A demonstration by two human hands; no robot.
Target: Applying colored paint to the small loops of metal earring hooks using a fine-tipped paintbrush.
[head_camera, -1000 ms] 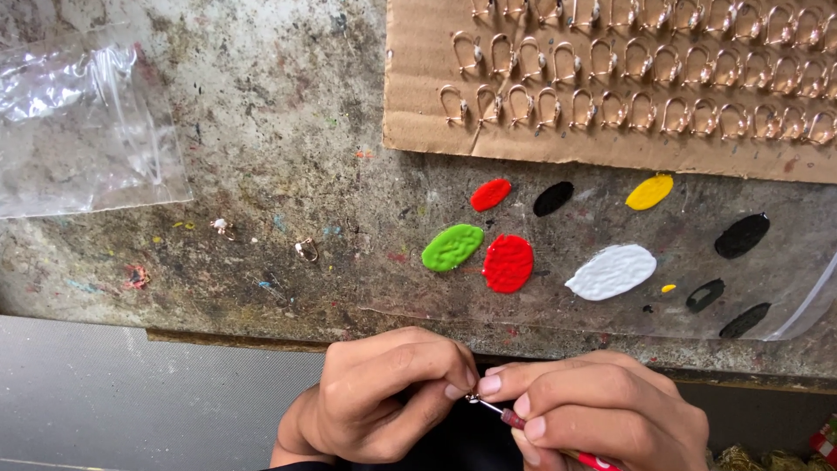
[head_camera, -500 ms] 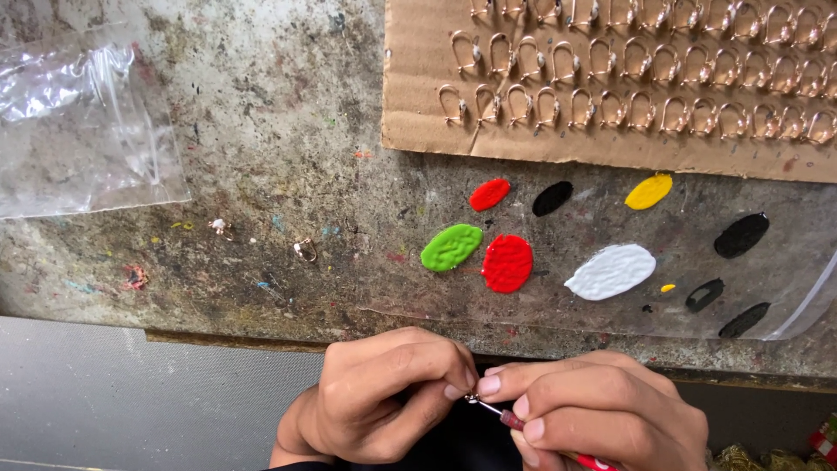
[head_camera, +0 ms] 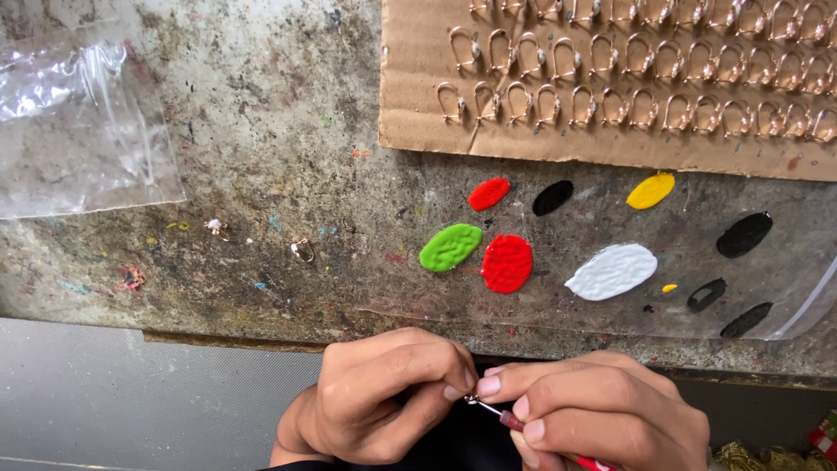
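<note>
I see a worn, paint-speckled workbench [head_camera: 261,131], grey and stained all over. On its far left lies a clear plastic bag [head_camera: 78,131], crumpled. At the far right a sheet of cardboard [head_camera: 410,87] lies flat, with rows of small metal hooks [head_camera: 610,105] stuck into it. Between the cardboard and the near edge lies a clear plastic sheet [head_camera: 811,301] carrying blobs of paint: green [head_camera: 450,247], red [head_camera: 506,262], white [head_camera: 612,271], yellow [head_camera: 650,190] and black [head_camera: 744,234]. Two loose small metal pieces [head_camera: 302,250] lie near the middle, well apart from the bag.
</note>
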